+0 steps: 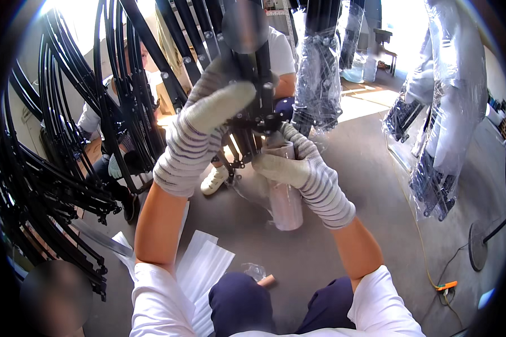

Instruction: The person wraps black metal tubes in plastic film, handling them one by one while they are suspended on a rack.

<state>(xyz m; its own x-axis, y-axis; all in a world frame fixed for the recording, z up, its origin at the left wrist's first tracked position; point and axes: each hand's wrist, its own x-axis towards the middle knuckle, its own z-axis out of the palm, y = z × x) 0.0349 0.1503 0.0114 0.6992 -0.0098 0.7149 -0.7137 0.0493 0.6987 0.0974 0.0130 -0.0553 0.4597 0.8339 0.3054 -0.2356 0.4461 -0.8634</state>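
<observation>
Both my hands wear white knit gloves with grey stripes. Fingers curled, my left hand (pixel 216 109) holds a bundle of upright black metal bars (pixel 261 78) with joints and rivets. Lower and to the right, my right hand (pixel 295 165) grips a roll of clear stretch film (pixel 287 205), its fingers wrapped round the upper part. The roll hangs nearly upright just below the bars' dark joint fittings (pixel 264 123). A thin strip of film trails left from the roll. Some of my left fingers are hidden behind the bars.
Many curved black metal frames (pixel 56 185) crowd the left side. Film-wrapped bundles stand at the back (pixel 319 78) and right (pixel 447 112). White foam sheets (pixel 202 258) and a cardboard tube (pixel 268 280) lie near my knees. An orange power strip (pixel 447 286) lies right. Other people sit opposite and left.
</observation>
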